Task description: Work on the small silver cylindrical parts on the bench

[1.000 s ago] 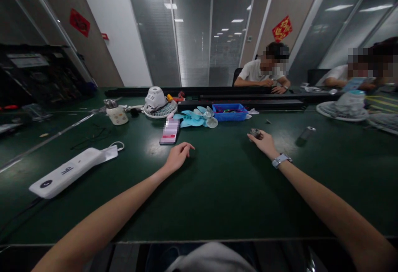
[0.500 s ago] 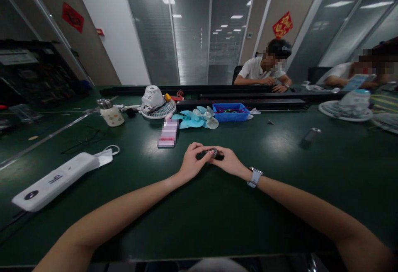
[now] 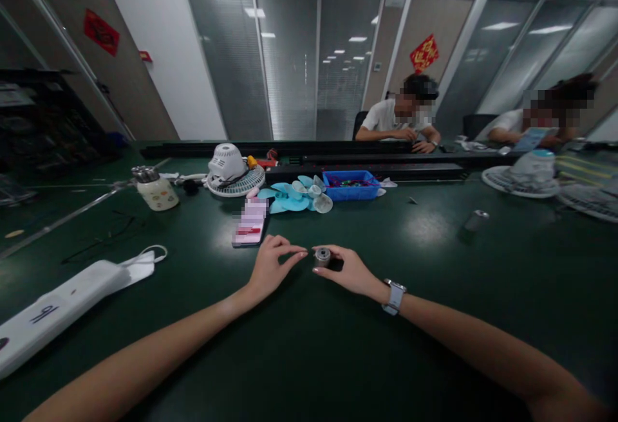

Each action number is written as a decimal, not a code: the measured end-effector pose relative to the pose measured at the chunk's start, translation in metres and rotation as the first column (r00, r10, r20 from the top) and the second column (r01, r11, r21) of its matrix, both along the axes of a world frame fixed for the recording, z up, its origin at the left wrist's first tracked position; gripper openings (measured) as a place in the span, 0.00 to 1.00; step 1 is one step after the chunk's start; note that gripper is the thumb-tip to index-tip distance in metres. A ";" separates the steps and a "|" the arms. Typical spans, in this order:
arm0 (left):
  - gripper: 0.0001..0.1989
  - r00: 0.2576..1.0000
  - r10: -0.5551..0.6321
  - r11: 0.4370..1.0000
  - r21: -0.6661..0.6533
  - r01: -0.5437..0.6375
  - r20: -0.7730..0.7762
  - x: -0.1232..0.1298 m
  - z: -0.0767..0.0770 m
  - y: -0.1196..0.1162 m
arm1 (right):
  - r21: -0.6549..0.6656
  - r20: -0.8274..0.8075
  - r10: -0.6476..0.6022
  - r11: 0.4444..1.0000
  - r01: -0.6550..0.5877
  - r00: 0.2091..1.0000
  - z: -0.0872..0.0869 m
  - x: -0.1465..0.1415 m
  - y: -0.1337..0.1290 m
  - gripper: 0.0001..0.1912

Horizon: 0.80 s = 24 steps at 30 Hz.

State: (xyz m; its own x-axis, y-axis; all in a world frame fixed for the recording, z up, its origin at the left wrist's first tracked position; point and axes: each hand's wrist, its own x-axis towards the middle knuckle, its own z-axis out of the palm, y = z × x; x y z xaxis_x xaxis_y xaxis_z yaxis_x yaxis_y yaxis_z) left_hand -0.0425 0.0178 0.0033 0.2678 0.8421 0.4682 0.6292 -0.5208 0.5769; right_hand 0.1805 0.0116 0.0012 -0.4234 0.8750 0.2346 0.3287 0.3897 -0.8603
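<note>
Small silver metal cylinder: upright at the fingertips of the right hand, above or on the dark green tabletop; contact with the surface cannot be told.

Left to right:
- Long white plastic device, cut off by the view edge. Dark logo on top, not legible with certainty; white cord loop at its far end.
- Cream bottle with metallic lid, small printed spots.
- White round fan part, slatted, with a yellow-and-red item just beside it.
- Phone, pink-white screen with a red band; text blurred out.
- Left hand: thumb and index fingertips together in a narrow pinch, near the cylinder and apart from it. Anything tiny between them cannot be made out.
- Pale blue and clear fan blades, piled beside the blue plastic bin, which holds dark and coloured small items.
- Right hand: thumb and fingers closed around the cylinder's sides. Grey-banded watch on the wrist.
- Red diamond-shaped sign behind, gold characters, not readable.
- Second silver cylinder, well apart from both hands.
- White fan assembly, far right, near a seated person.
</note>
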 end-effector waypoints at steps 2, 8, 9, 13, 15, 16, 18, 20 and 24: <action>0.11 0.996 0.008 0.996 -0.090 -0.016 -0.089 -0.007 -0.007 0.003 | -0.029 0.001 0.006 1.000 -0.006 1.000 0.003 -0.001 -0.002 0.25; 0.14 0.983 -0.058 0.978 -0.206 0.022 -0.174 -0.009 -0.019 0.010 | -0.038 0.020 -0.078 0.996 0.079 0.997 0.008 0.012 0.005 0.22; 0.14 0.985 -0.062 0.976 -0.214 0.027 -0.161 -0.010 -0.019 0.009 | -0.015 0.029 -0.124 0.992 0.125 0.992 0.009 0.021 0.010 0.22; 0.18 0.996 -0.060 0.964 -0.264 0.041 -0.063 -0.011 -0.015 0.007 | 0.120 0.010 -0.402 0.910 0.398 0.916 0.002 0.072 0.038 0.25; 0.18 0.999 -0.030 0.959 -0.283 0.025 -0.014 -0.010 -0.012 0.007 | 0.148 -0.012 -0.522 0.843 0.518 0.853 -0.005 0.096 0.051 0.27; 0.18 1.000 -0.007 0.958 -0.288 0.010 0.010 -0.009 -0.010 0.006 | 0.153 -0.011 -0.563 0.816 0.558 0.827 -0.010 0.106 0.057 0.28; 0.17 0.998 0.033 0.953 -0.301 -0.014 0.057 -0.008 -0.009 0.006 | 0.152 0.007 -0.610 0.784 0.602 0.793 -0.018 0.120 0.066 0.30; 0.17 0.993 0.061 0.951 -0.309 -0.028 0.098 -0.008 -0.008 0.006 | 0.143 0.029 -0.621 0.778 0.612 0.783 -0.024 0.128 0.071 0.30; 0.17 0.985 0.104 0.947 -0.316 -0.055 0.139 -0.009 -0.009 0.006 | 0.158 0.041 -0.598 0.795 0.585 0.801 -0.027 0.131 0.072 0.31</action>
